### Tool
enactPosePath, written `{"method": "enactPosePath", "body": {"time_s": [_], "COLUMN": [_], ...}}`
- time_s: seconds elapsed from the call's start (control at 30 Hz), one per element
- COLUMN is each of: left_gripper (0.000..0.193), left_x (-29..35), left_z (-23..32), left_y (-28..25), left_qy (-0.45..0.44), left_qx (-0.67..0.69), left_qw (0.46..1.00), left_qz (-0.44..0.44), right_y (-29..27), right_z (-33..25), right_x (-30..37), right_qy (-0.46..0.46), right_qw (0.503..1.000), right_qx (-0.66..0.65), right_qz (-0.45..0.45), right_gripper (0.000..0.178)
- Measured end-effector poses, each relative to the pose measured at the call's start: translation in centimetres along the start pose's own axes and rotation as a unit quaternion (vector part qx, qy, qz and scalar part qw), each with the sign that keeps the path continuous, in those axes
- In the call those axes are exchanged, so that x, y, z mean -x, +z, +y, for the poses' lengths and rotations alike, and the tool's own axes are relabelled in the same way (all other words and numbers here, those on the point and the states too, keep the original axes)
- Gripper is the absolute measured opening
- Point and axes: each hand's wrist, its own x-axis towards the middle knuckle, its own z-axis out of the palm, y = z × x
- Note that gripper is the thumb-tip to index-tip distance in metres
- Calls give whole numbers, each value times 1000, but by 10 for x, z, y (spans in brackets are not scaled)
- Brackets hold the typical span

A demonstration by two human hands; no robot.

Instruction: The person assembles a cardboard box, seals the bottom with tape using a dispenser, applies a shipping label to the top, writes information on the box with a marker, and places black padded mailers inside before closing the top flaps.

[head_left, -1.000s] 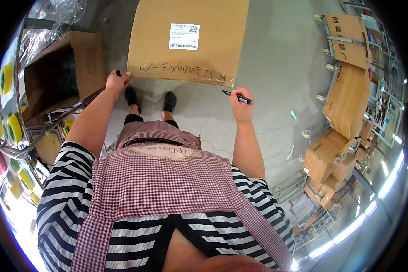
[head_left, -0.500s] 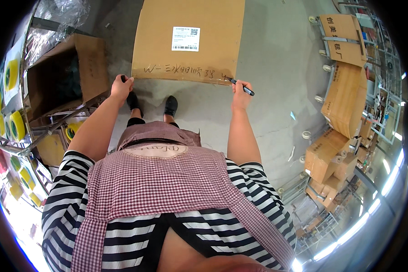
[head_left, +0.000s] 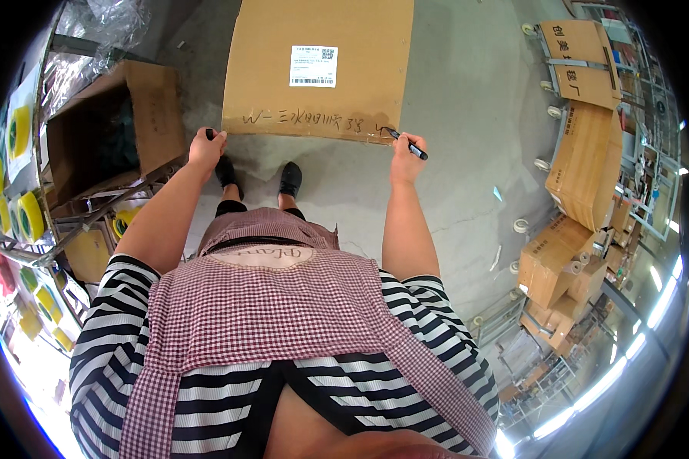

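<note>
A large cardboard box (head_left: pixel 268 57) lies ahead of me, with a white printed label (head_left: pixel 314 66) on its top and a row of black handwriting along its near edge. My right hand (head_left: pixel 408 149) is closed round a black marker (head_left: pixel 416 150). The marker's tip touches the cardboard near the right end of the written line. By the box's near left corner, my left hand (head_left: pixel 206 147) is closed on a small black marker cap (head_left: pixel 210 134). Its fingers are at the corner of the box; whether they press on it I cannot tell.
An open cardboard box (head_left: pixel 157 107) stands on a metal rack at the left, beside rolls of yellow tape (head_left: pixel 30 216). Clear plastic wrap (head_left: pixel 122 23) lies at the upper left. Along the right, cardboard boxes (head_left: pixel 582 164) rest on carts with white wheels (head_left: pixel 520 226).
The marker's tip has shifted slightly, and the last stroke at the right end of the writing is a little longer. My left hand has stayed at the corner.
</note>
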Motion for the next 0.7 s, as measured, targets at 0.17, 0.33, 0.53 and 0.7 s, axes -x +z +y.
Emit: {"method": "enactPosePath", "body": {"time_s": [0.17,0.33,0.53,0.7], "left_gripper": [18,18,17,18], "left_x": [1,0,0,3], "left_z": [0,0,0,7], "left_y": [1,1,5,9], "left_qy": [0,-3,9,8], "left_qx": [5,4,19,25], "left_qw": [1000,1000,1000,1000], "left_qz": [7,4,1,0], "right_y": [0,2,-2,-19], "right_z": [-8,-15,-16,-18], "right_x": [0,1,-2,3], "right_qy": [39,33,3,36], "right_qw": [998,998,999,998], "right_qx": [-52,-49,42,-9], "right_qz": [-6,-29,-35,-49], "right_gripper": [11,13,8,7]}}
